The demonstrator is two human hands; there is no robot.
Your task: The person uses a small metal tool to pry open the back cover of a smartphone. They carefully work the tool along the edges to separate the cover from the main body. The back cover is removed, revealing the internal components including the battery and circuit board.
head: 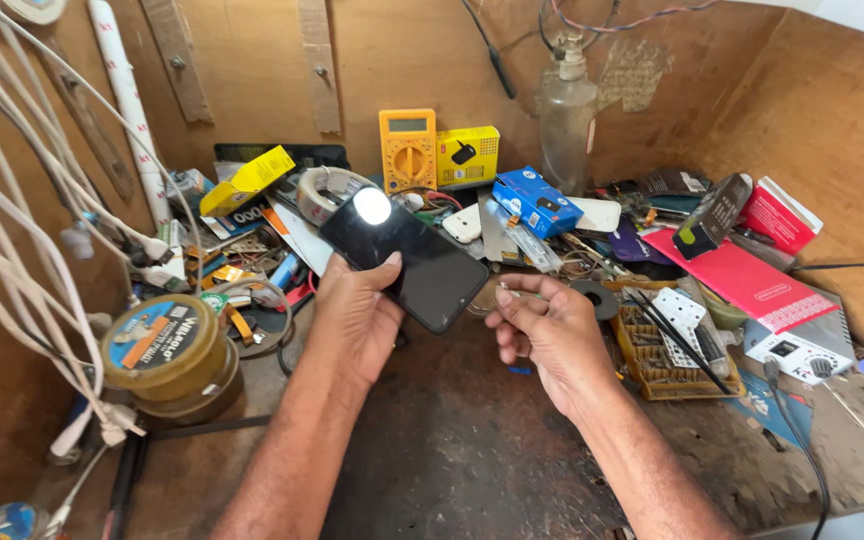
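Black glass: the dark phone (414, 262) sat in the left hand (354, 318), thumb pressed on its near face, fingers closed behind it; the screen was dark and tilted, with a bright white glare at its far upper corner.
Left hand: closed on the phone, held above the worn dark bench top (452, 440), forearm running back toward the near edge.
Right hand: the right hand (548, 335) hovered just right of the phone, not touching it, fingers curled; thumb and forefinger pinched a tiny pale part (508, 292) too small to identify.
Just beyond the grip: a white phone-shaped piece (463, 223), a roll of tape (330, 190) and a blue carton (536, 202) lay among loose cables and scraps.
Farther back: a yellow multimeter (408, 150) and a yellow box (468, 156) leaned on the wooden wall; a cloudy plastic bottle (566, 120) stood to their right.
Left of the grip: 2 stacked round tins (167, 355) stood near the bench edge, and a bundle of white cables (22, 230) hung across that side.
Right of the grip: a yellow tray (667, 355) held black probes and a white part; behind it lay a red flat box (737, 275), and near it a white box (802, 350).
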